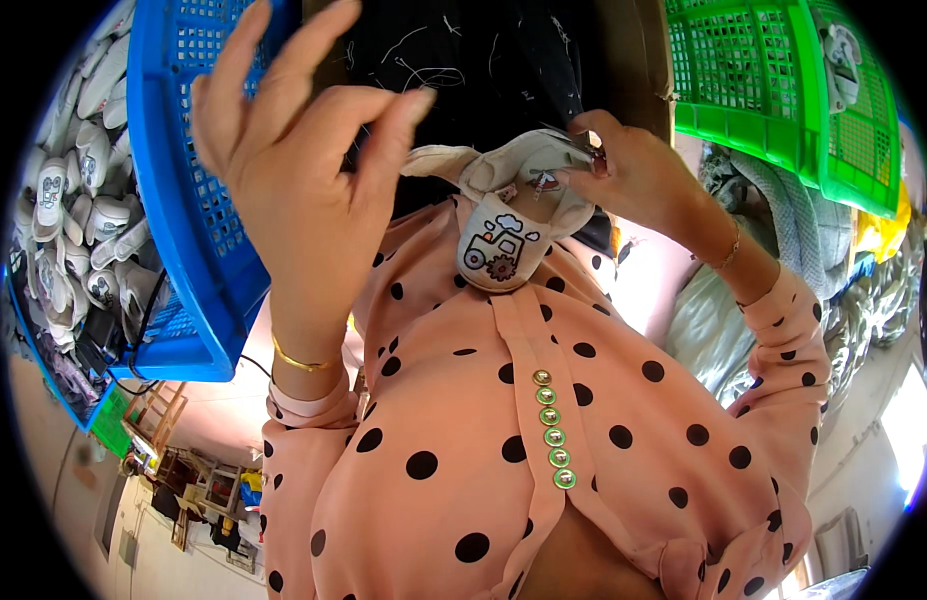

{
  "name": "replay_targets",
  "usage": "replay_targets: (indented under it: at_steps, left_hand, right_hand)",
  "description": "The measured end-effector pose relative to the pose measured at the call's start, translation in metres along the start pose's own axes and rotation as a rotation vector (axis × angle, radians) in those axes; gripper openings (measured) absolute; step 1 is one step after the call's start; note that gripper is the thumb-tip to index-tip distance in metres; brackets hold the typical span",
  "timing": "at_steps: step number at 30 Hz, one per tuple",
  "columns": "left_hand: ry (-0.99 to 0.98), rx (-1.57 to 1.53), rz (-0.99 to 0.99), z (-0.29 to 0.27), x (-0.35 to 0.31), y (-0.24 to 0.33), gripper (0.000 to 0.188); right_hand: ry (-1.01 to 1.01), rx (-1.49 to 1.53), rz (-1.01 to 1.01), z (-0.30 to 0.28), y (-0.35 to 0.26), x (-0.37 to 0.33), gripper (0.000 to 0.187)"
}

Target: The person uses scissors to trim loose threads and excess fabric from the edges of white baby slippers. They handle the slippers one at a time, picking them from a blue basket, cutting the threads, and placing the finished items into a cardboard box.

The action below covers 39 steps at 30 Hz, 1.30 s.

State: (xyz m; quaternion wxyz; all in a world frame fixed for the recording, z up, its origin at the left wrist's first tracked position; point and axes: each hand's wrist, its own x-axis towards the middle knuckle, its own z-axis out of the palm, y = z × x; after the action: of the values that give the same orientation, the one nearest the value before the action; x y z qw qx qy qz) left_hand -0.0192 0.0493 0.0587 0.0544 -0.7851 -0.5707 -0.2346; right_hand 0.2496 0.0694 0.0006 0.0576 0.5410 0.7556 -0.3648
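Observation:
A small cream child's shoe [504, 245], its toe printed with a tractor and clouds, is tilted in front of my body over the black cloth on my lap. My right hand [644, 170] grips the shoe's opening from the right; a small dark reddish thing shows between its fingers, too little to name. Raised to the left of the shoe, my left hand [304, 170] has thumb and forefinger pinched together while its other fingers spread. Whatever that pinch may hold is too small to make out. Loose white threads [434, 76] lie on the black cloth [464, 40] behind the fingertips.
A blue plastic basket [199, 290] stands close on my left, with a heap of similar pale shoes [84, 200] beyond it. To the right is a green basket [749, 90] with a pale shoe [842, 65] at its far side. Grey cloth [794, 200] hangs below it.

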Motion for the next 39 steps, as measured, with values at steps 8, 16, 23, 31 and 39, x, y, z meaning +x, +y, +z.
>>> replay_targets:
  at_steps: [8, 16, 23, 31, 39]
  left_hand:
    - [-0.292, -0.583, 0.163, -0.001, -0.02, 0.034, 0.034]
    - [-0.642, -0.565, 0.292, 0.049, -0.016, 0.047, 0.019]
    - [-0.484, -1.562, -0.563, 0.063, 0.017, 0.022, 0.032]
    - [-0.319, -1.894, -0.815, 0.054, 0.036, 0.029, 0.031]
    - [-0.259, -0.821, -0.224, 0.061, 0.042, 0.03, 0.024]
  right_hand:
    - [0.049, 0.205, -0.023, -0.007, -0.014, -0.002, 0.042]
    - [0.389, -0.085, -0.309, -0.018, -0.032, 0.006, 0.041]
    - [0.683, 0.132, -0.28, -0.055, -0.029, -0.009, 0.078]
    - [0.672, 0.105, -0.331, -0.039, -0.045, 0.0, 0.04]
    - [0.617, 0.057, -0.264, -0.057, -0.032, -0.005, 0.029]
